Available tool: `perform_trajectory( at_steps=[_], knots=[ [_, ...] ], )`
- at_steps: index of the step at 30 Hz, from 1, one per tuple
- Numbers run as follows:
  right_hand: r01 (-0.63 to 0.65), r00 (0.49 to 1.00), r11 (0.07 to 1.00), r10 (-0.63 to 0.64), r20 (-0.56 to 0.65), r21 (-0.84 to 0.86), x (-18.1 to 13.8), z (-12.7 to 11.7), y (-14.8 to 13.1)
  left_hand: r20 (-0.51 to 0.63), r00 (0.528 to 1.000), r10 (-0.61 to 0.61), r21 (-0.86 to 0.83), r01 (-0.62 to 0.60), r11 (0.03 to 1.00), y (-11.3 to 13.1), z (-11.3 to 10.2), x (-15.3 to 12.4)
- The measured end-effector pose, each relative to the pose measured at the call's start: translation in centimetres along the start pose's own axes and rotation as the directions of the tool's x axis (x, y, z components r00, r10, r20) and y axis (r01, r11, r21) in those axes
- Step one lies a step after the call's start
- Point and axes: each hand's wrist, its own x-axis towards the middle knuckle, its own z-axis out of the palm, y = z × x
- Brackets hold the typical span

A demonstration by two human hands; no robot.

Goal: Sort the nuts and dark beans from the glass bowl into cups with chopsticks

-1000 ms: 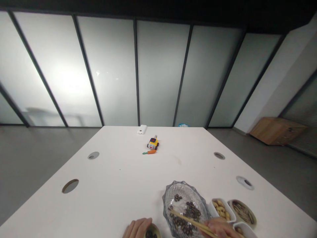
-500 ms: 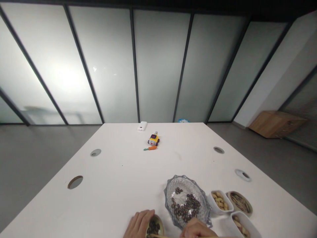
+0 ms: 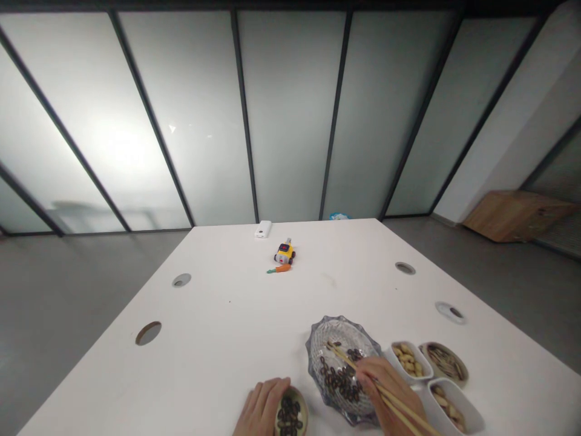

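My left hand (image 3: 262, 407) is wrapped round the left side of a small bowl (image 3: 304, 412) that holds dark brown beans (image 3: 289, 415). In my right hand (image 3: 391, 387) is a pair of wooden chopsticks (image 3: 345, 358), their tips down over the far part of a scalloped clear glass plate (image 3: 313, 357). Dark beans (image 3: 339, 381) lie scattered on that plate, and a few are close to the tips. Whether the tips pinch a bean is too small to tell.
Right of the plate stand a white bowl of peanuts (image 3: 408, 360), a round dish of thin striped seeds (image 3: 445, 363) and a white bowl of pale nuts (image 3: 448, 407). Farther off lie a toy carrot (image 3: 281, 268), a yellow toy car (image 3: 284, 252) and a white box (image 3: 263, 229). The tabletop has several round holes.
My right hand with the chopsticks has moved from the small bowl up and right, over the glass plate. My left hand stays on the small bowl. The view has shifted slightly.
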Motion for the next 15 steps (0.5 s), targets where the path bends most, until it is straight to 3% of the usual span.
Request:
perform_trajectory(
  at_steps=[5,11,15],
  knots=[
    [0.096,0.995,0.995,-0.096,0.004,0.001,-0.5,-0.4,0.1,0.025,1.0,-0.017,-0.047,0.018,0.999,0.8,-1.0,0.5],
    [0.113,0.993,0.993,-0.111,-0.047,0.043,-0.3,-0.7,-1.2,0.119,0.986,-0.114,-0.093,0.125,0.988,2.7,-2.7,1.4],
    [0.096,0.995,0.994,-0.095,-0.008,0.05,-0.5,-0.5,-1.4,0.15,0.979,-0.141,-0.108,0.158,0.982,3.6,-3.4,1.7]
  ],
)
